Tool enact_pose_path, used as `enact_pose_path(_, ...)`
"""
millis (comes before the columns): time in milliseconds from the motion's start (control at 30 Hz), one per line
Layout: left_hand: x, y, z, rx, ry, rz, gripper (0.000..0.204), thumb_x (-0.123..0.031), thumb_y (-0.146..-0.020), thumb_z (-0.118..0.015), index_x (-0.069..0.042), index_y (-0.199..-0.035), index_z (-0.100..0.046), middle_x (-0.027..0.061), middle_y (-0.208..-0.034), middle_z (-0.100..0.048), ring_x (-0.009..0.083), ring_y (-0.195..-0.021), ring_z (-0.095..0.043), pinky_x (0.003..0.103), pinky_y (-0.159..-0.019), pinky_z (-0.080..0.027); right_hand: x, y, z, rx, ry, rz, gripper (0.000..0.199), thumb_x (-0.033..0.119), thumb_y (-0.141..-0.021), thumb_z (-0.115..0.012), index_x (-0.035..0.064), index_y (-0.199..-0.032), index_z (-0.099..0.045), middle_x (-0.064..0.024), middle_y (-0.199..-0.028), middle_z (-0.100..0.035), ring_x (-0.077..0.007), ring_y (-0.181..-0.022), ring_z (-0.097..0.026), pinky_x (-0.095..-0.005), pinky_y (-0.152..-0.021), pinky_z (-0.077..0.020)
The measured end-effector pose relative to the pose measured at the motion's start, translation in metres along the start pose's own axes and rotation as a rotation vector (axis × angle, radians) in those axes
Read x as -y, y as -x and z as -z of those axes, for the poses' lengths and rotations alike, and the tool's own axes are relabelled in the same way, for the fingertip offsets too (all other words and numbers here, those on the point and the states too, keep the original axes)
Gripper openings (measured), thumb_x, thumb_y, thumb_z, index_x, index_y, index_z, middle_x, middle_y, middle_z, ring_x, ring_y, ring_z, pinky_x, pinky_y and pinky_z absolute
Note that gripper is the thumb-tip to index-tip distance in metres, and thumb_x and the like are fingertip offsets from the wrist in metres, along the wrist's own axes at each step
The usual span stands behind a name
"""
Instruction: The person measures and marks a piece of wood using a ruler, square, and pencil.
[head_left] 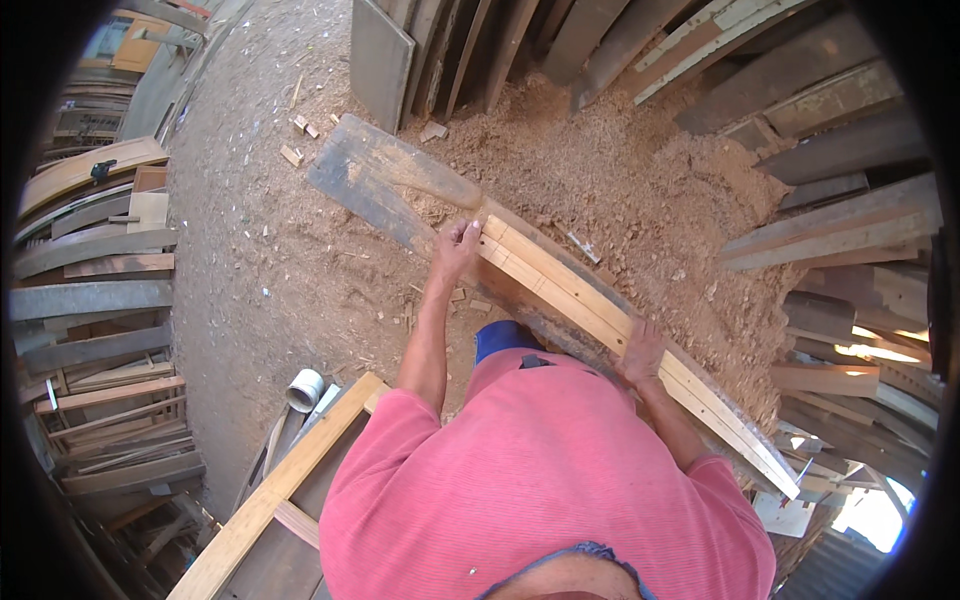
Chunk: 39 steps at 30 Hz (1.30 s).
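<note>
Two long pale wooden battens [560,283] lie side by side along a narrow dark bench [365,185], slanting from upper left to lower right. Thin marks and small dark holes show along them. At their upper left end, my left hand [458,243] has its fingers closed on the tip. Farther down the length, my right hand [643,352] is wrapped over the battens, its thumb side toward the far edge. The undersides of both hands' grips are hidden. A small light metal piece [583,247] lies just beyond the bench's far edge.
Sawdust and wood scraps [292,156] cover the ground. Upright boards [380,62] lean at the back and right. Stacked planks [95,300] line the left. A wooden frame [270,495] and a white cylindrical container [304,390] are near my left side.
</note>
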<state>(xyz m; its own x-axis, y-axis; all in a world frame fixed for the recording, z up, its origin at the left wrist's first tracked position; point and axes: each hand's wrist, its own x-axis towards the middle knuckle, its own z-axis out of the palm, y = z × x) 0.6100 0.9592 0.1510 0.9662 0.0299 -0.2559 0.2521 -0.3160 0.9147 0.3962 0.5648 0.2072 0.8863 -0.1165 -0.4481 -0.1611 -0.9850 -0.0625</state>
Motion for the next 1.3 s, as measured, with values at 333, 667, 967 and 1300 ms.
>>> enact_pose_path(333, 0.013, 0.009, 0.011, 0.144, 0.223, 0.05, 0.031, -0.013, -0.1, -0.063, 0.004, -0.123, -0.077, 0.0062, -0.106, -0.079, 0.0116, -0.095, -0.069, 0.029, -0.089, -0.054, -0.002, 0.0, -0.003, -0.054, -0.058, 0.033, 0.097, 0.04, -0.066, -0.093, 0.0053, -0.145, -0.048, -0.0186, -0.136, -0.052, -0.0375, -0.13, -0.048, -0.0531, -0.111, -0.039)
enact_pose_path(667, 0.019, -0.014, 0.014, 0.252, 0.388, 0.163, 0.028, -0.015, -0.107, -0.058, 0.005, -0.122, -0.072, 0.0108, -0.116, -0.077, 0.0154, -0.107, -0.07, 0.032, -0.098, -0.054, 0.002, 0.004, 0.002, -0.081, -0.008, 0.046, 0.096, 0.037, -0.067, -0.09, 0.0021, -0.146, -0.047, -0.0198, -0.131, -0.053, -0.0392, -0.128, -0.048, -0.0534, -0.11, -0.0378)
enact_pose_path(967, -0.1, 0.007, -0.068, 0.212, -0.444, -0.684, 0.048, -0.026, -0.085, -0.076, -0.003, -0.126, -0.071, 0.0263, -0.122, -0.071, 0.0458, -0.122, -0.062, 0.054, -0.108, -0.048, 0.006, 0.005, 0.006, -0.08, -0.044, 0.008, 0.095, 0.033, -0.067, -0.09, 0.0034, -0.147, -0.047, -0.0185, -0.134, -0.052, -0.0387, -0.128, -0.05, -0.0523, -0.108, -0.0404)
enact_pose_path(1300, -0.112, 0.123, -0.213, 0.911, -0.977, -0.951, 0.082, -0.043, -0.071, -0.089, -0.006, -0.138, -0.059, 0.0163, -0.131, -0.062, 0.0349, -0.13, -0.056, 0.05, -0.108, -0.043, 0.01, 0.038, -0.001, -0.342, -0.186, -0.172, 0.102, 0.031, -0.069, -0.09, 0.0131, -0.158, -0.044, -0.0221, -0.159, -0.037, -0.0442, -0.141, -0.04, -0.0591, -0.119, -0.0297)
